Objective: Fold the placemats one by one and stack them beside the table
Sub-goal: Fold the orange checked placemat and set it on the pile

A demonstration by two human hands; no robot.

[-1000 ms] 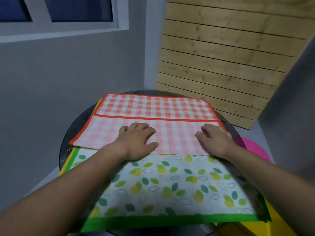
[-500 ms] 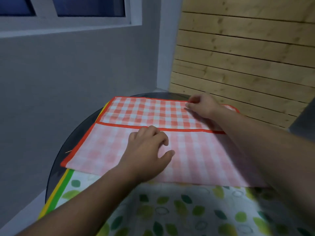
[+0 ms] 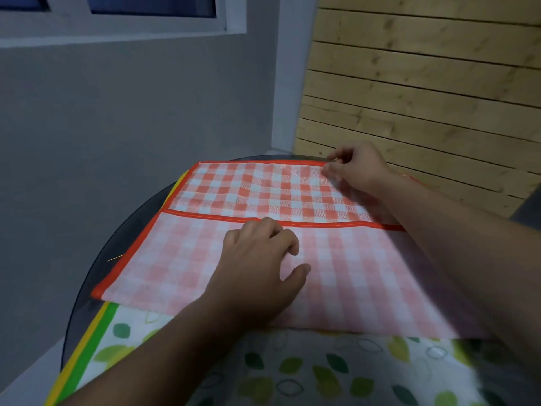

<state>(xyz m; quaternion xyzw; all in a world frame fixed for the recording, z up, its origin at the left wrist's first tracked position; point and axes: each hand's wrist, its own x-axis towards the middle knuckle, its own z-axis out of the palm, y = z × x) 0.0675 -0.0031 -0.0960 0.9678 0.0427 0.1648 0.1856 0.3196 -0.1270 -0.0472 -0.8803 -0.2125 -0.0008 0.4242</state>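
Observation:
An orange-and-white checked placemat (image 3: 257, 189) with an orange border lies on the round dark table (image 3: 126, 244). Its near part is folded over, pale underside up. My left hand (image 3: 257, 271) rests on that folded flap close to its orange edge, with the fingers bent. My right hand (image 3: 355, 168) reaches across to the mat's far edge and pinches the orange border there. Under the checked mat lies a white placemat with green leaves and a green border (image 3: 307, 367).
A yellow edge of another mat (image 3: 85, 344) shows under the leaf mat at the left. A grey wall stands left of the table and a wooden slat panel (image 3: 424, 92) close behind it.
My right hand has gone from the flap's right end across to the mat's far edge and now pinches it. The left hand stays on the flap. The view has moved closer.

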